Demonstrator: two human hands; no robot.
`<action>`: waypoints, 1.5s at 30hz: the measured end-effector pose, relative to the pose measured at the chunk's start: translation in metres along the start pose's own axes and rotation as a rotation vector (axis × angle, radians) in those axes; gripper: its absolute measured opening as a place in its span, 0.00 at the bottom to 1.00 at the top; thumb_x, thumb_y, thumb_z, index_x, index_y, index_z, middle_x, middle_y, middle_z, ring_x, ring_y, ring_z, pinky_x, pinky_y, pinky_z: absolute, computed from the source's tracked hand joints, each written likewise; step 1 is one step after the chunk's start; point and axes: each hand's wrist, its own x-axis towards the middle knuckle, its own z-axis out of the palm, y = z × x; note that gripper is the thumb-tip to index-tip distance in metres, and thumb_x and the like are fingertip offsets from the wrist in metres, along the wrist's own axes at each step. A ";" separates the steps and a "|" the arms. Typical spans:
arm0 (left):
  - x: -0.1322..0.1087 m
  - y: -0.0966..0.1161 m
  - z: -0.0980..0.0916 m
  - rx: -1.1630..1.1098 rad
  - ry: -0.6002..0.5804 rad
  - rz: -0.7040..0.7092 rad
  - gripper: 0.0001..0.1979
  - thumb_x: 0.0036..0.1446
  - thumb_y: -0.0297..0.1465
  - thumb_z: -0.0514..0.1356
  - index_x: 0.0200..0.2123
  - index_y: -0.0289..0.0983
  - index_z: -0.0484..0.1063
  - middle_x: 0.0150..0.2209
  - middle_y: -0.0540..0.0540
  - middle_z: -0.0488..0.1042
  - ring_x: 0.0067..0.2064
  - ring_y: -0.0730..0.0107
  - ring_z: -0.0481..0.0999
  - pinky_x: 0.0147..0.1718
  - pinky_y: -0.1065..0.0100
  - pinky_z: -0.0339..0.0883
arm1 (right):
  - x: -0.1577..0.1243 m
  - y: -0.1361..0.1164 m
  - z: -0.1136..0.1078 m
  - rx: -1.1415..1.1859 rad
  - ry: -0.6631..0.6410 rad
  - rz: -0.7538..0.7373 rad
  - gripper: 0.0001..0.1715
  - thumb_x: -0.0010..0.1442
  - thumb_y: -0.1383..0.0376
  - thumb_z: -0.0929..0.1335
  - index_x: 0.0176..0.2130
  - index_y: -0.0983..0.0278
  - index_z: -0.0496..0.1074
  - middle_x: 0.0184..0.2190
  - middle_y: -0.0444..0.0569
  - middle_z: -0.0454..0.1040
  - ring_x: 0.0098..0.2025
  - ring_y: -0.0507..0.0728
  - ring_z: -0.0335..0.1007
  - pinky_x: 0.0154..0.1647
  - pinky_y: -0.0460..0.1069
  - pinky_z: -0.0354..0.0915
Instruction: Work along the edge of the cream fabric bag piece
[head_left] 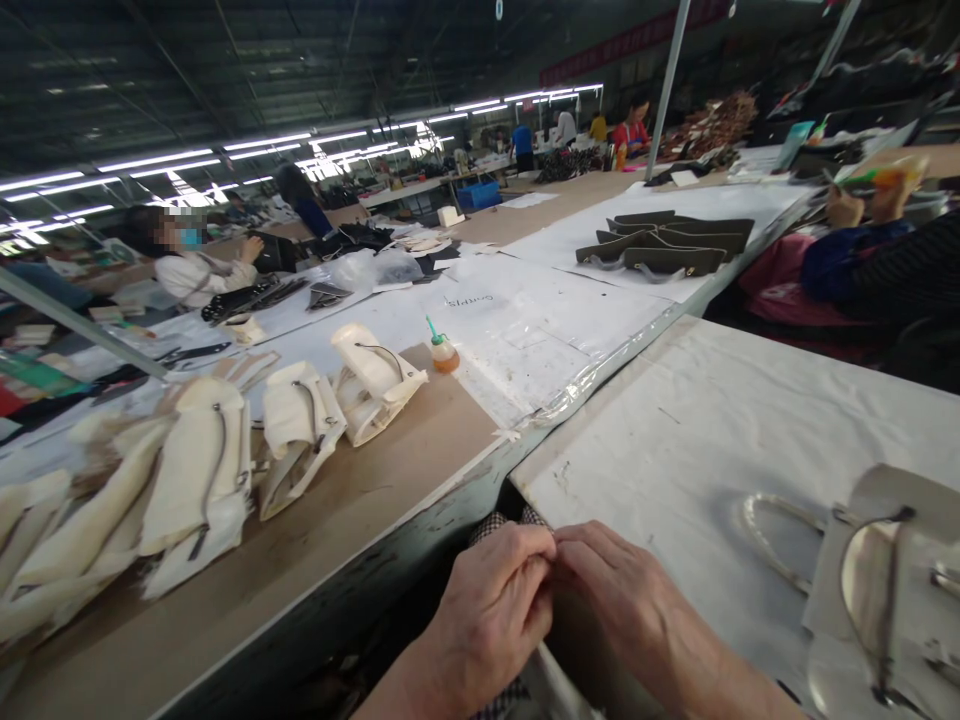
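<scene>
My left hand (491,592) and my right hand (619,592) meet at the bottom middle, over my lap by the table edge. Thumbs and fingers of both are pinched together, fingertips touching. Whatever they grip is hidden by the fingers; a pale strip of material (559,688) hangs just below them. To the right, a cream bag (862,570) with a dark zip and a looped strap lies on the white tabletop (720,440). Checked cloth (491,525) shows behind my fingers.
Several cream bag pieces with dark zips (214,470) stand along the brown board (405,470) at left. A small green-tipped glue bottle (443,350) stands there. Olive panels (667,240) lie farther back. Co-workers sit at left and right; a gap separates the tables.
</scene>
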 end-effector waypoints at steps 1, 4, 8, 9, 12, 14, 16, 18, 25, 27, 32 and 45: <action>-0.001 0.000 0.001 -0.004 0.020 0.005 0.11 0.60 0.17 0.52 0.41 0.36 0.67 0.40 0.43 0.73 0.39 0.67 0.75 0.41 0.69 0.73 | 0.000 0.000 0.000 0.001 0.011 0.000 0.11 0.69 0.74 0.60 0.44 0.63 0.68 0.39 0.50 0.73 0.42 0.58 0.69 0.41 0.52 0.69; -0.003 0.004 0.003 -0.002 0.042 -0.036 0.12 0.60 0.17 0.52 0.43 0.36 0.67 0.39 0.44 0.73 0.39 0.68 0.76 0.40 0.70 0.73 | 0.001 -0.002 0.001 0.005 0.045 0.005 0.12 0.68 0.75 0.59 0.43 0.63 0.68 0.37 0.50 0.73 0.40 0.59 0.68 0.39 0.52 0.68; -0.007 0.011 0.005 -0.012 0.093 -0.094 0.13 0.60 0.16 0.53 0.44 0.36 0.68 0.39 0.44 0.74 0.38 0.68 0.76 0.41 0.70 0.72 | 0.000 -0.001 0.005 0.001 0.069 0.035 0.12 0.66 0.77 0.60 0.38 0.63 0.67 0.33 0.48 0.71 0.35 0.57 0.66 0.35 0.50 0.65; -0.009 0.012 0.006 -0.008 0.108 -0.093 0.13 0.60 0.16 0.53 0.45 0.36 0.68 0.39 0.44 0.74 0.39 0.68 0.76 0.42 0.70 0.72 | 0.000 -0.001 0.006 -0.007 0.075 0.040 0.12 0.65 0.77 0.60 0.38 0.63 0.67 0.33 0.48 0.71 0.35 0.57 0.66 0.34 0.50 0.64; -0.012 0.012 0.010 0.018 0.127 -0.100 0.14 0.61 0.16 0.53 0.46 0.35 0.69 0.44 0.41 0.74 0.44 0.66 0.76 0.45 0.68 0.72 | -0.001 -0.001 0.008 -0.035 0.100 0.038 0.12 0.65 0.78 0.59 0.38 0.63 0.65 0.32 0.48 0.70 0.34 0.57 0.66 0.33 0.49 0.62; -0.014 0.012 0.010 0.036 0.125 -0.124 0.13 0.61 0.16 0.54 0.44 0.35 0.69 0.46 0.40 0.74 0.44 0.64 0.76 0.45 0.66 0.72 | 0.001 -0.003 0.008 -0.049 0.119 0.039 0.12 0.65 0.77 0.59 0.37 0.63 0.65 0.32 0.47 0.70 0.33 0.56 0.65 0.32 0.49 0.61; -0.015 0.012 0.009 0.051 0.133 -0.150 0.11 0.61 0.16 0.54 0.41 0.36 0.69 0.42 0.42 0.75 0.42 0.64 0.76 0.42 0.66 0.73 | 0.003 -0.006 0.009 -0.044 0.122 0.046 0.12 0.65 0.77 0.59 0.36 0.63 0.64 0.32 0.47 0.70 0.33 0.56 0.65 0.32 0.49 0.61; -0.015 0.012 0.007 0.048 0.149 -0.161 0.10 0.61 0.16 0.55 0.38 0.37 0.69 0.38 0.44 0.76 0.38 0.66 0.76 0.38 0.67 0.73 | 0.004 -0.009 0.009 -0.028 0.120 0.052 0.12 0.65 0.77 0.59 0.36 0.62 0.64 0.31 0.47 0.70 0.33 0.56 0.66 0.32 0.48 0.61; -0.015 0.012 0.005 -0.030 0.196 -0.178 0.10 0.59 0.17 0.56 0.31 0.38 0.66 0.35 0.46 0.76 0.35 0.68 0.75 0.35 0.68 0.71 | 0.001 -0.011 0.011 0.002 0.161 0.111 0.09 0.64 0.74 0.60 0.35 0.61 0.61 0.27 0.42 0.67 0.27 0.53 0.65 0.28 0.46 0.60; -0.014 0.013 0.005 -0.056 0.203 -0.195 0.10 0.59 0.17 0.56 0.30 0.38 0.66 0.34 0.47 0.76 0.35 0.68 0.76 0.34 0.69 0.70 | 0.001 -0.011 0.010 0.028 0.157 0.156 0.08 0.63 0.74 0.62 0.35 0.60 0.61 0.27 0.40 0.68 0.27 0.52 0.65 0.28 0.45 0.60; -0.011 0.014 0.003 -0.097 0.189 -0.299 0.10 0.57 0.19 0.57 0.27 0.38 0.65 0.31 0.49 0.75 0.33 0.70 0.75 0.32 0.71 0.68 | 0.005 -0.012 0.002 0.182 0.108 0.366 0.09 0.60 0.72 0.67 0.36 0.60 0.63 0.30 0.39 0.74 0.30 0.51 0.70 0.30 0.44 0.63; -0.009 0.014 0.000 -0.103 0.172 -0.329 0.10 0.56 0.19 0.56 0.26 0.38 0.65 0.31 0.51 0.75 0.32 0.72 0.75 0.33 0.71 0.66 | -0.006 -0.013 -0.002 -0.121 0.037 0.051 0.16 0.72 0.69 0.57 0.42 0.64 0.73 0.34 0.49 0.75 0.32 0.56 0.73 0.30 0.49 0.66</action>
